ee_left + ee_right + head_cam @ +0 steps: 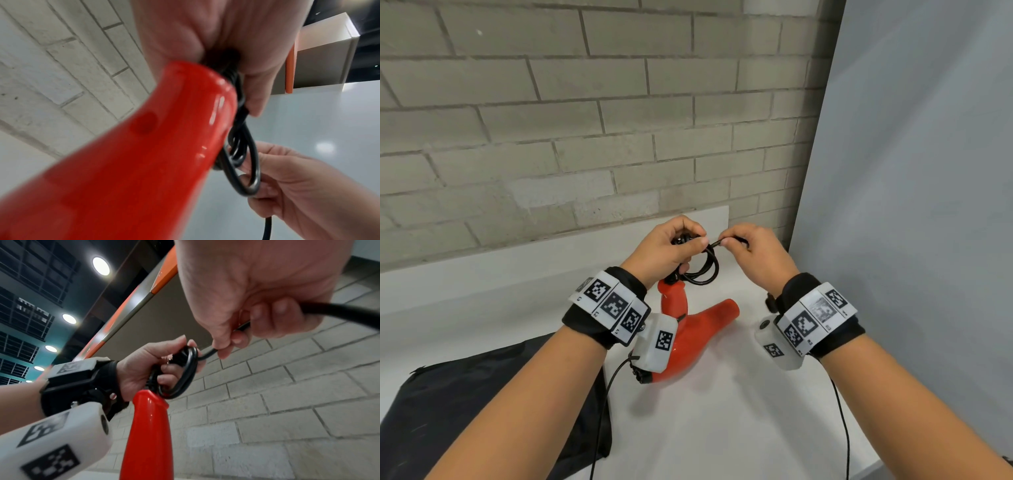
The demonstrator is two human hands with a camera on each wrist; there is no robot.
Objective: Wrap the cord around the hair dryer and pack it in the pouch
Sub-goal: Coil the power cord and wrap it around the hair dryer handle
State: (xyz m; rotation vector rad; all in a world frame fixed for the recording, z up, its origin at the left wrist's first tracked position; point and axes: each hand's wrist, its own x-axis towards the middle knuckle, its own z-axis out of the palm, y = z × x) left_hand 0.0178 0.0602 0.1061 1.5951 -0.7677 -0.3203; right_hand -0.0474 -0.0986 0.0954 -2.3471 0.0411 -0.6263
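A red hair dryer (pixel 688 339) stands on the white table with its handle (pixel 148 426) pointing up. Its black cord (pixel 705 270) is gathered in loops at the top of the handle. My left hand (pixel 671 250) grips those loops (pixel 185 369) just above the handle end (pixel 185 91). My right hand (pixel 750 250) pinches a length of the cord (pixel 207 353) beside the left hand, and the cord (pixel 339 313) runs on past its curled fingers. The black pouch (pixel 465 404) lies flat at the left, partly under my left forearm.
A grey brick wall (pixel 585 120) stands close behind the table (pixel 722 428). A pale panel (pixel 911 171) closes off the right side. Thin black cables (pixel 842 421) hang from both wrist cameras over the table.
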